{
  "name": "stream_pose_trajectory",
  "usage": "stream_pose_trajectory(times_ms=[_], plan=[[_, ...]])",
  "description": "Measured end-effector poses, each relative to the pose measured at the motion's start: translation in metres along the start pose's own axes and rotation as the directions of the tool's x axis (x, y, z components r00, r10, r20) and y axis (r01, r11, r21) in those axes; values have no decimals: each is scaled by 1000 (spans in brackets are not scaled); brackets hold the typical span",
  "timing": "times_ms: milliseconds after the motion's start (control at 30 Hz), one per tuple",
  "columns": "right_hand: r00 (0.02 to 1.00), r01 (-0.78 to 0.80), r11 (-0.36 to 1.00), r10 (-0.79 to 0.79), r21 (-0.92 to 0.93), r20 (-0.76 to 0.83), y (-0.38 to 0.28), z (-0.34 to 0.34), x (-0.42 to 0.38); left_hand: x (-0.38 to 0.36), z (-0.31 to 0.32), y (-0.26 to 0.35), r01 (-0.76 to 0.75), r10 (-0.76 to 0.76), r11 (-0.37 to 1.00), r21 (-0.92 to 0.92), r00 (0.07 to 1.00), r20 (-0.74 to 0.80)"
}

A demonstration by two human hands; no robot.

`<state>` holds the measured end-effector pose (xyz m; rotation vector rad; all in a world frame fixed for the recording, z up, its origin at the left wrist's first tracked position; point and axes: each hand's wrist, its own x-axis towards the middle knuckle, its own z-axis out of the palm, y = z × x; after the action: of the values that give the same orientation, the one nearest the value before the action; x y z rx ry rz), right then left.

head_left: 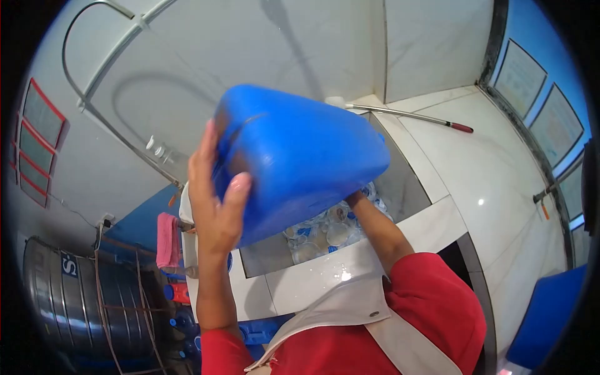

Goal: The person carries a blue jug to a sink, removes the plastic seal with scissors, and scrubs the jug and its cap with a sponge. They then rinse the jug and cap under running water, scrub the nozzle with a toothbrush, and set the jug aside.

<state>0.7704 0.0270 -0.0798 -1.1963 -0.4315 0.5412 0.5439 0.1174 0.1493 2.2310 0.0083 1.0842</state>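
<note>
A large blue plastic jerrycan is tilted above the sink, filling the middle of the view. My left hand grips its left end, thumb on the near side and fingers around the dark recessed part. My right hand reaches beneath the jerrycan's right side; only the wrist area shows and its fingers are hidden. Below, several clear plastic containers with blue markings lie in the sink, partly covered by the jerrycan.
White tiled counter surrounds the sink. A metal pole with a red grip lies at the back right. A curved metal pipe rises on the left. A pink cloth, a dark ribbed tank and blue jugs stand lower left.
</note>
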Motion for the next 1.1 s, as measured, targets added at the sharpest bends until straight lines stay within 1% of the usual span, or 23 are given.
stream_pose_trajectory(times_ms=[33, 100, 133, 200, 300, 367, 400, 433, 500, 567, 600, 633, 667, 700, 733, 767, 800, 833, 900, 933, 1000, 1067, 1100], plan=[[1000, -8, 1000, 8, 4, -19, 0, 4, 7, 12, 11, 4, 1, -1, 1000, -4, 1000, 13], [998, -24, 1000, 25, 6, -52, 3, 4, 6, 34, 30, 17, -171, 164, 985, 39, 976, 141], [997, -31, 1000, 31, 4, -66, 5, 7, 6, 43, 35, 24, -169, 162, 985, 35, 976, 145], [995, -45, 999, 45, -1, -90, 5, 9, 12, 57, 41, 33, -230, 185, 954, 194, 956, 227], [991, -69, 998, 67, -13, -115, 5, 3, 17, 66, 36, 21, -202, 172, 963, 180, 971, 169], [989, -83, 996, 80, -16, -125, -1, -23, 26, 60, 18, 7, -191, 164, 959, 208, 977, 138], [988, -88, 996, 85, -17, -130, -6, -36, 36, 53, 9, -3, -19, 16, 999, 51, 999, 50], [986, -96, 995, 93, -18, -136, -9, -57, 39, 45, -1, -15, 144, -147, 982, -121, 989, -12], [984, -106, 994, 101, -29, -148, -22, -96, 54, 27, -24, -43, 355, -366, 928, -109, 925, -99], [982, -121, 991, 112, -49, -154, -32, -134, 57, 11, -30, -77, 387, -392, 920, -66, 909, -138], [981, -128, 990, 117, -62, -152, -34, -130, 61, 2, -28, -95, 415, -412, 910, -20, 894, -176], [983, -130, 989, 119, -76, -138, -47, -111, 58, -7, -19, -109, 398, -400, 916, -46, 909, -116], [959, -63, 779, -127, -624, -255, -70, -74, 47, -14, -5, -129, 351, -350, 936, 36, 936, -28], [895, -82, 292, -400, -953, -199, -80, -41, 39, -18, 16, -129, 357, -365, 918, 171, 931, 16], [880, 1, 236, -461, -972, -111, -62, -22, 43, -24, 38, -137, 305, -323, 927, 218, 945, 52], [879, 117, 153, -476, -981, 31, -56, 5, 36, -20, 57, -127, 302, -340, 920, 248, 932, 127], [865, 208, -38, -460, -977, 202, -36, 22, 39, -23, 73, -130, 258, -329, 916, 308, 921, 206], [800, 334, -150, -477, -930, 364, -16, 38, 39, -30, 89, -144, 211, -324, 907, 364, 903, 284], [768, 434, -258, -395, -863, 504, 12, 63, 39, -54, 115, -180, 211, -428, 853, 477, 805, 411], [767, 465, -265, -355, -845, 534, 16, 70, 39, -61, 116, -186, 226, -439, 847, 481, 808, 393], [757, 505, -278, -311, -817, 574, 20, 78, 47, -72, 118, -200, 495, -651, 732, 468, 712, 265], [721, 656, -137, -177, -742, 670, 23, 83, 54, -85, 112, -217, 520, -659, 722, 457, 717, 226], [715, 665, -141, -161, -733, 680, 20, 87, 66, -91, 110, -222, 539, -664, 715, 445, 723, 190]])
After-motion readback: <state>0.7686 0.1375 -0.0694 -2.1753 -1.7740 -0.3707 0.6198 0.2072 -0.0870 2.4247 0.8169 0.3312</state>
